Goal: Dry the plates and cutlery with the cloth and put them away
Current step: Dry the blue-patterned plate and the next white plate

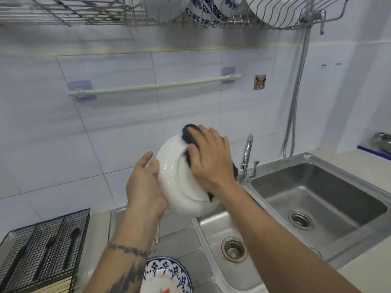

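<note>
- Left hand grips the white plate by its left rim, fingers curled behind, thumb on the near side; plate is tilted up on edge, underside facing me, held in the air above the left sink basin.
- Right hand is spread flat, pressing the dark cloth onto the plate's underside; cloth sticks out above the fingertips and below the wrist. Palm pins it, no closed fist.
- Patterned blue-and-white plate sits low on the draining board, just beside my left forearm.
- Black wire cutlery basket at bottom left, dark-handled utensils standing in its compartments; can't tell which kinds.
- Overhead wire rack holds white plates and blue-patterned bowls on edge.
- Chrome tap between the two basins, right basin well apart from the plate.
- Rail on the tiled wall, bare.
</note>
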`<action>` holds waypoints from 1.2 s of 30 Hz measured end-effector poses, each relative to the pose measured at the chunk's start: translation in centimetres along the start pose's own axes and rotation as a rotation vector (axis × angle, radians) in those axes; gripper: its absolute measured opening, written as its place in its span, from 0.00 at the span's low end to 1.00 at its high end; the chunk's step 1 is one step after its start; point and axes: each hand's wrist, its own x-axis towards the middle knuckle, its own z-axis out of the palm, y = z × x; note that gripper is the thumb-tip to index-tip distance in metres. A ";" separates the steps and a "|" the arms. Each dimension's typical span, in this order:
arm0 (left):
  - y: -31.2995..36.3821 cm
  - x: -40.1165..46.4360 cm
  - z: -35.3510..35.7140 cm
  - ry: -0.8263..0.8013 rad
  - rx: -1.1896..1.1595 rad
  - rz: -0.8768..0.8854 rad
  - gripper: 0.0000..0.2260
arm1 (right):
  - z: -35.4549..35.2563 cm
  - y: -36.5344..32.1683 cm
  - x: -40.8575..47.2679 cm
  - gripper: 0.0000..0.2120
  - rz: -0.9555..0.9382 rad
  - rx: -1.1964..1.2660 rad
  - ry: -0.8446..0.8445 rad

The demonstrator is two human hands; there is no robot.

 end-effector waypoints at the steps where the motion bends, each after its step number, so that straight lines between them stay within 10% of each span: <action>1: 0.2 0.0 -0.3 0.018 0.008 0.017 0.10 | -0.1 1.1 0.1 0.23 0.072 0.119 -0.029; 4: 0.9 0.3 -1.3 0.041 0.064 0.064 0.09 | 0.1 2.6 -1.6 0.21 0.243 0.455 -0.058; 12: 0.6 0.0 -0.5 0.009 0.170 0.082 0.10 | 0.1 -2.1 0.2 0.23 -0.198 0.055 -0.091; 24: 1.3 0.0 -1.1 0.053 -0.013 0.052 0.09 | 2.9 0.1 -8.3 0.26 0.445 0.707 0.096; 36: 1.8 0.1 1.4 -0.176 -0.037 -0.016 0.11 | 1.7 -2.3 -8.0 0.28 -0.259 0.007 0.073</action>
